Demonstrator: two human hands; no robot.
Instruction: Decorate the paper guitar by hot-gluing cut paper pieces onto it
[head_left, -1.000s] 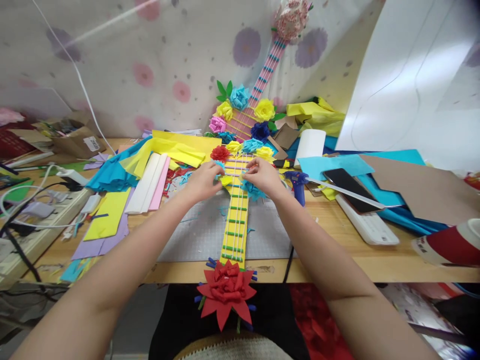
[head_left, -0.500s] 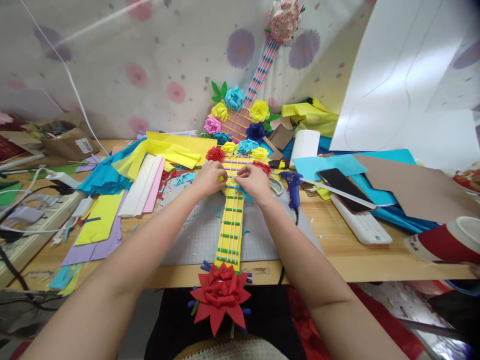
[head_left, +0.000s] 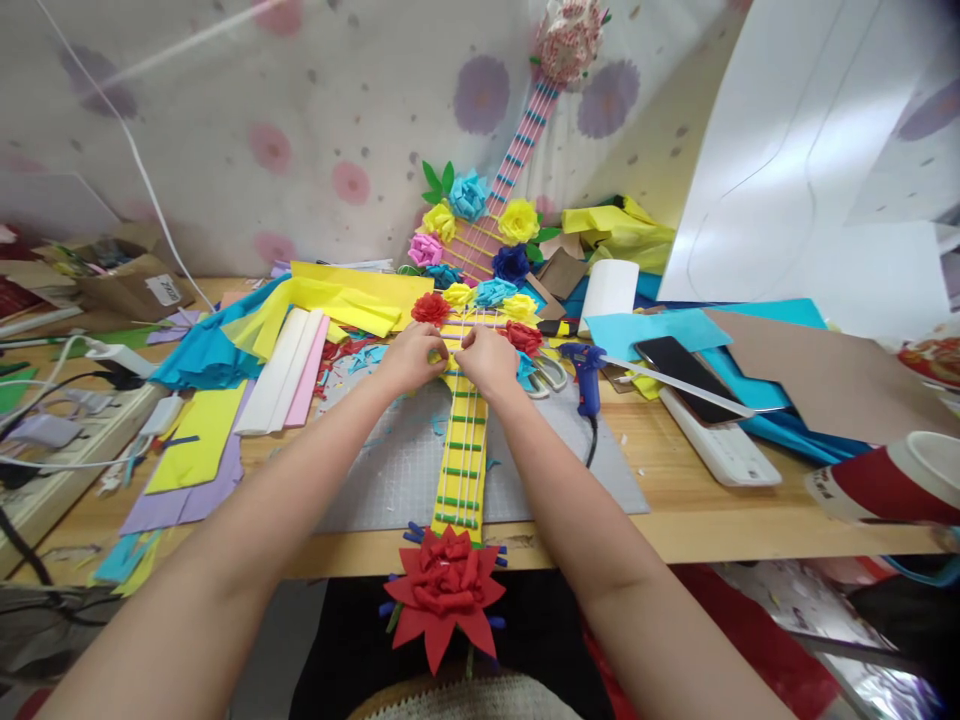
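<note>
A: What is sitting at the far left?
B: A power strip (head_left: pixel 82 480) is holding plugs, and yellow paper (head_left: pixel 199 440) is lying to its right. White paper rolls (head_left: pixel 279 385) are lying further right.
A: And the left hand (head_left: pixel 415 358)?
B: It is bending its fingers over the strings of the yellow guitar (head_left: pixel 463 458). I can't tell whether it is pinching one.
A: Where is that guitar lying?
B: It is lying over the gray mat (head_left: pixel 397 475), its neck pointing toward the person and its big red flower (head_left: pixel 448 590) sticking out past the table edge. Behind it, a pink guitar (head_left: pixel 517 165) is leaning by the wall.
A: The right hand (head_left: pixel 487 360)?
B: It is working close beside the left one, fingertips curling at the strings; its grip isn't showing clearly either.
A: Further right?
B: Scissors (head_left: pixel 553 376), a blue glue gun (head_left: pixel 589 378), a phone (head_left: pixel 694 375) and a red-and-white cup (head_left: pixel 889 478) are sitting there.
</note>
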